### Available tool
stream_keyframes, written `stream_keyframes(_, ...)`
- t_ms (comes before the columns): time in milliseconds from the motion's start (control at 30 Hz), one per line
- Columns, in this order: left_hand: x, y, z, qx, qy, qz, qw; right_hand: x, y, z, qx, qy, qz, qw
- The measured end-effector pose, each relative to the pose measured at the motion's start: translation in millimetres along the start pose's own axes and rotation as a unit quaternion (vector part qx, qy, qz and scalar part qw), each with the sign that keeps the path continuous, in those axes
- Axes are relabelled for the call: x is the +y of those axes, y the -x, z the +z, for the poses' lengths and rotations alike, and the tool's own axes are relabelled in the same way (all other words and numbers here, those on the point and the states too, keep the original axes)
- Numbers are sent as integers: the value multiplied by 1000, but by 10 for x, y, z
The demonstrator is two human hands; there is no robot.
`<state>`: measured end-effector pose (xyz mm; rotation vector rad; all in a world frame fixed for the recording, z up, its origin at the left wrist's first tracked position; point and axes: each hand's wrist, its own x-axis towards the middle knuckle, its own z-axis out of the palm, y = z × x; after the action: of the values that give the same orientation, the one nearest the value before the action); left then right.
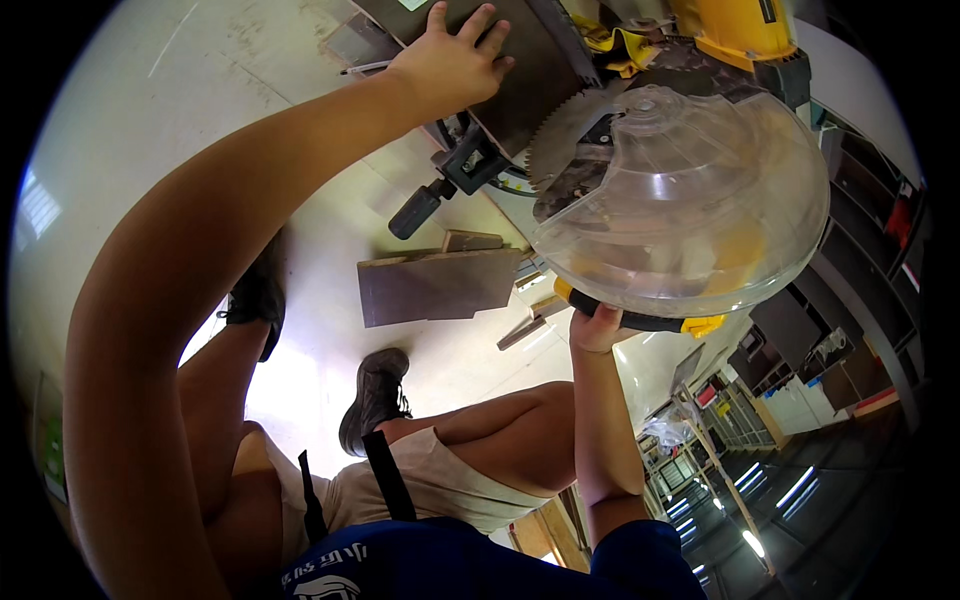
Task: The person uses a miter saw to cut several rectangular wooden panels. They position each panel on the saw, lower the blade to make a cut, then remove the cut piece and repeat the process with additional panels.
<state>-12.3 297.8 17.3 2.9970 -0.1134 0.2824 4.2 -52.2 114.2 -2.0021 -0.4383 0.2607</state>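
Note:
My left hand [452,62] lies with fingers spread on a dark brown board [535,85] at the top of the view. To the right is a mitre saw; its toothed blade [560,140] shows beside a big transparent guard [690,200]. Below the guard, my right hand [597,328] is wrapped round the saw's black and yellow handle [650,322]. Part of those fingers is hidden behind the handle. A black knob [420,208] on the saw's front sticks out below my left forearm. Whether the blade touches the board cannot be seen.
Dark board offcuts [440,288] lie on the pale floor near my shoe [375,400]. A yellow cloth-like item [615,45] and the yellow saw body [735,30] are behind the blade. Dark shelving [870,230] stands at the right.

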Motion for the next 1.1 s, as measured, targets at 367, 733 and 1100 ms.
stream_keyframes(367,14,-43,-23,-5,-7,5,1000,253,48,-136,-1,81,-54,995)
stream_keyframes(733,66,-22,23,-91,-27,-33,995,-22,-45,26,14,76,-69,995)
stream_keyframes(1100,77,-25,8,-96,-26,-37,994,188,68,-110,-5,33,-32,999)
